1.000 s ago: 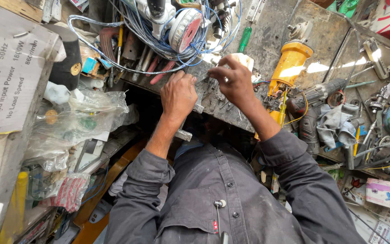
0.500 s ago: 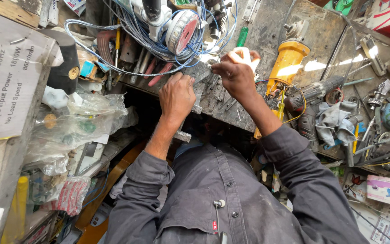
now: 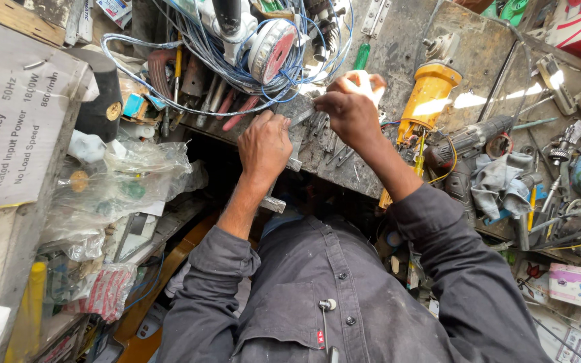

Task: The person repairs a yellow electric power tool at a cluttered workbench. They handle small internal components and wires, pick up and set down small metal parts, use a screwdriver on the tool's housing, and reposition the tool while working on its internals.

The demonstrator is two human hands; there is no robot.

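Grey metal strip (image 3: pixel 302 118) lies at the surface (image 3: pixel 371 168) edge; my left hand (image 3: pixel 263 144) presses it, grip closed. Right hand (image 3: pixel 350 107) pinches something small, unclear. Work looks midway; yellow grinder (image 3: pixel 428 94) untouched.

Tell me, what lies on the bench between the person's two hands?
In the head view, a small grey metal part bridges the left hand and right hand.

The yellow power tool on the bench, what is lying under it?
Under the yellow power tool shows grey metal benchtop, with yellow and black wires at its lower end. Whatever lies directly beneath its body is covered.
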